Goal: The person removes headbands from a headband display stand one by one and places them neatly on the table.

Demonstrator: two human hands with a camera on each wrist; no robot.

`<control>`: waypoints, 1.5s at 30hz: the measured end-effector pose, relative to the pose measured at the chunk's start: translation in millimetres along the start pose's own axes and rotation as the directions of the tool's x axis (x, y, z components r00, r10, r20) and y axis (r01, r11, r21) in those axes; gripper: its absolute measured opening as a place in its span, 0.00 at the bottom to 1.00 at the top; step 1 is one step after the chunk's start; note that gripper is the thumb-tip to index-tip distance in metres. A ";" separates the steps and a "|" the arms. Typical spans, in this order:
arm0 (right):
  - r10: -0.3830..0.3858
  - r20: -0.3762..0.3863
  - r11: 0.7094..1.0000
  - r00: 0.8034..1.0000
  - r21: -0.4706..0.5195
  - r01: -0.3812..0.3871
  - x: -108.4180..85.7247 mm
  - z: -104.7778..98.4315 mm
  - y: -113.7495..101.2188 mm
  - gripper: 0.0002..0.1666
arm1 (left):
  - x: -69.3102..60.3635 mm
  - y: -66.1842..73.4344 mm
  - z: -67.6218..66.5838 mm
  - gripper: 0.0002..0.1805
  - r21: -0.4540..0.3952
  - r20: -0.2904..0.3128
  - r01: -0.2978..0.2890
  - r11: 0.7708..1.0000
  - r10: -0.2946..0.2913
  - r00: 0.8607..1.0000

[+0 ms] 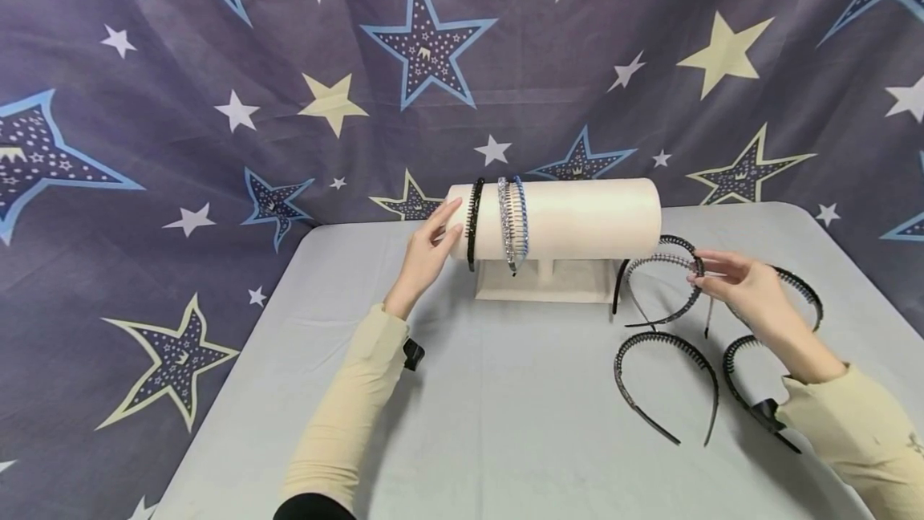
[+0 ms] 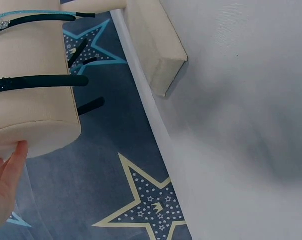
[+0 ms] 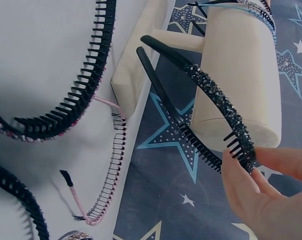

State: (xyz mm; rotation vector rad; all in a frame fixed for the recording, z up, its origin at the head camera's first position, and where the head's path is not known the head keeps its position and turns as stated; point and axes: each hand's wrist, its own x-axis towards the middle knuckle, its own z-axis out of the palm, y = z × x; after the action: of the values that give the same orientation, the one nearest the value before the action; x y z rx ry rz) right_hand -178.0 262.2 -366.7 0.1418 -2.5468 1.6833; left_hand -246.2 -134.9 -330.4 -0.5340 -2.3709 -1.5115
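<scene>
A cream cylinder (image 1: 592, 219) on a stand carries a black headband (image 1: 472, 223) near its left end, plus a silver one (image 1: 505, 223) and a blue one (image 1: 523, 219). My left hand (image 1: 426, 255) touches the cylinder's left end, fingers extended; in the left wrist view the hand (image 2: 6, 185) rests against that end face. My right hand (image 1: 747, 287) pinches a black headband (image 1: 696, 295) beside the right end. In the right wrist view, thumb and fingers of the hand (image 3: 265, 185) hold this glittery black headband (image 3: 215, 95) at its curve, its tips pointing toward the cylinder.
On the grey table (image 1: 505, 424), a dark headband (image 1: 667, 335) lies in front of the stand's right side. Another (image 1: 736, 383) lies under my right forearm, with one more (image 1: 801, 287) behind my right hand. A pink-edged headband (image 3: 118, 155) lies by the stand base. A starry cloth (image 1: 505, 62) hangs behind.
</scene>
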 end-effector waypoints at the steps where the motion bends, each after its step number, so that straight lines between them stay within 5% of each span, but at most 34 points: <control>1: -0.005 0.013 1.000 1.000 0.028 0.004 0.0 0.5 0.9 0.26 | 0.0 -0.1 0.0 0.21 -0.002 -0.001 0.001 1.000 -0.001 1.000; 8: -0.002 0.068 0.994 0.998 0.108 -0.006 -1.5 3.4 4.5 0.20 | 0.7 -1.5 -0.1 0.21 0.003 0.008 0.008 1.000 -0.008 1.000; 23: 0.043 0.211 0.994 0.977 0.086 -0.063 0.6 21.5 13.0 0.29 | 0.3 -2.0 -0.3 0.22 -0.015 0.014 0.010 1.000 -0.010 1.000; 28: -0.005 0.268 0.986 0.963 0.163 -0.040 4.1 28.6 20.2 0.26 | 0.5 -1.1 -0.6 0.22 0.000 0.014 0.004 1.000 -0.004 1.000; 35: 0.066 0.337 0.994 0.939 0.063 -0.092 2.7 43.3 4.3 0.29 | 0.5 -1.3 0.0 0.22 -0.009 0.011 -0.003 1.000 0.003 1.000; 45: 0.045 0.430 0.995 0.902 0.063 -0.080 9.1 63.1 -1.6 0.28 | 0.6 -1.7 0.0 0.22 0.007 0.010 -0.004 1.000 0.004 1.000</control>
State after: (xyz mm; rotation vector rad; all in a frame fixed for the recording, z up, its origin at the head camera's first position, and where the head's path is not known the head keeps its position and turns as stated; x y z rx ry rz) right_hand -188.1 203.3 -388.7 0.4942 -2.8084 1.9667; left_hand -247.5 -135.5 -331.6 -0.5457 -2.3806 -1.5013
